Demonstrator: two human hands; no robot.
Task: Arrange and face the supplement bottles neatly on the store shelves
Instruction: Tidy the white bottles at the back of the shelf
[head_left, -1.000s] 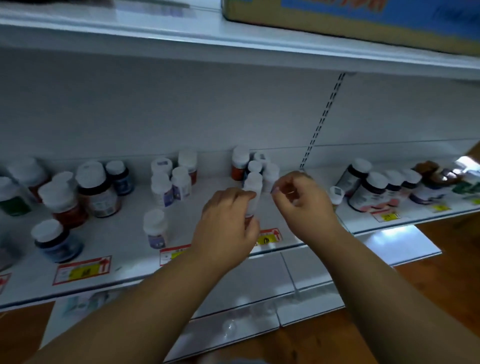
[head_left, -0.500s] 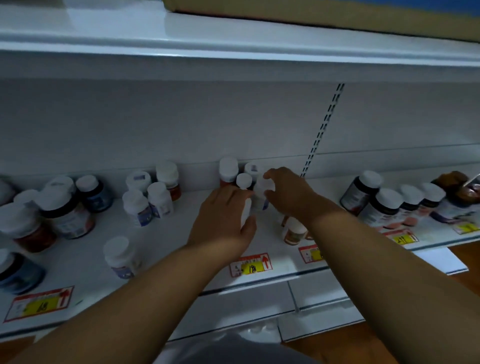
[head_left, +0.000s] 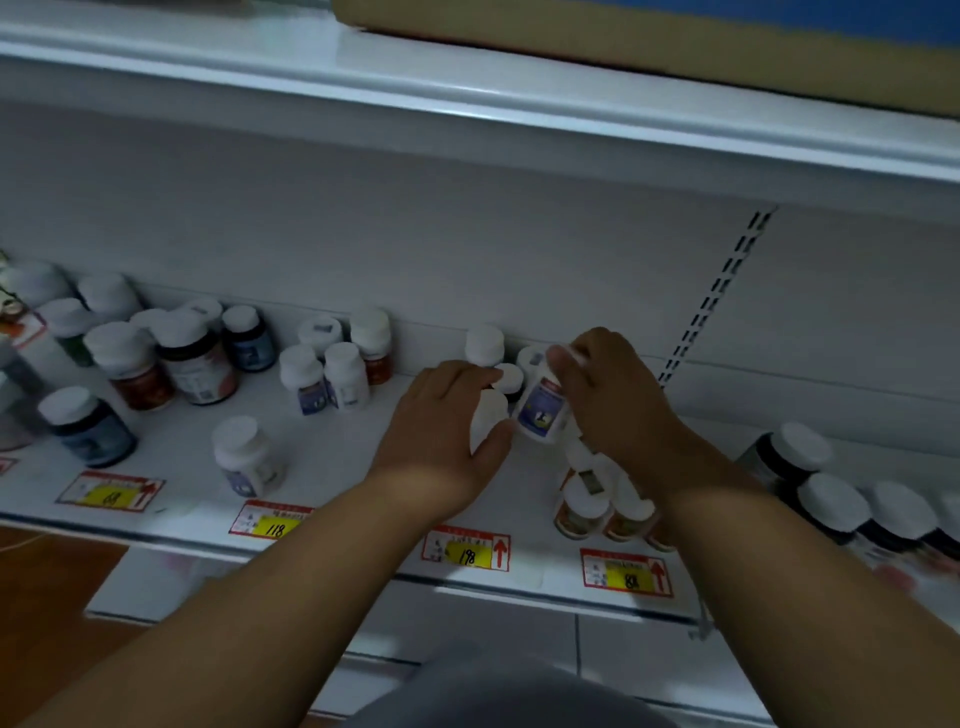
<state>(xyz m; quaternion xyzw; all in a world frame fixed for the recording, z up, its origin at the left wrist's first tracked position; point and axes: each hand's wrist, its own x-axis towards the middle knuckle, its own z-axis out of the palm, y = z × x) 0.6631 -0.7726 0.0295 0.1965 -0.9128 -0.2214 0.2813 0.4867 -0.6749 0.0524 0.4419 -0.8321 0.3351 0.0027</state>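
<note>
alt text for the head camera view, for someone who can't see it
Two bare hands work among white-capped supplement bottles on a white store shelf: the right hand grips a tilted bottle with a blue label, while the left hand holds a white bottle beside it. More bottles stand scattered left and right, with red and yellow price tags along the front edge.

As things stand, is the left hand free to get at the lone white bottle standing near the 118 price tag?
Probably not at once: the left hand grips a white bottle. The path to the lone bottle looks open, with bare shelf between.
</note>
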